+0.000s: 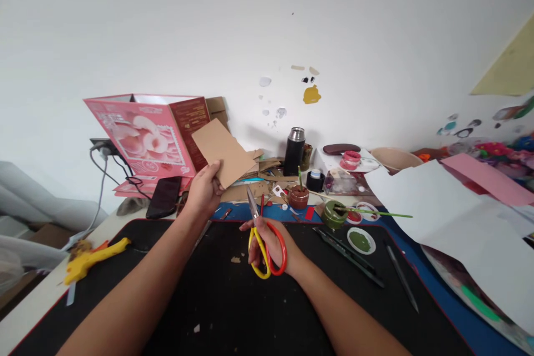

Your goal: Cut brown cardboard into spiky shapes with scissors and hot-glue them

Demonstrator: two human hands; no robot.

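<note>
My left hand (pixel 204 190) is closed on the lower corner of a flat piece of brown cardboard (pixel 223 153), held up above the back edge of the black mat (pixel 233 311). To its right, my right hand (pixel 269 245) grips a pair of scissors (pixel 263 242) with one yellow and one red handle loop. The blades point up and away, tips near the cardboard's lower edge but not touching it.
A pink printed box (pixel 146 133) and a dark phone (pixel 164 197) stand at the back left; a yellow glue gun (pixel 94 258) lies at the left. Black flask (pixel 294 150), paint jars (pixel 298 196), brushes, a green paint dish (pixel 361 240) and white paper sheets (pixel 450 222) crowd the right.
</note>
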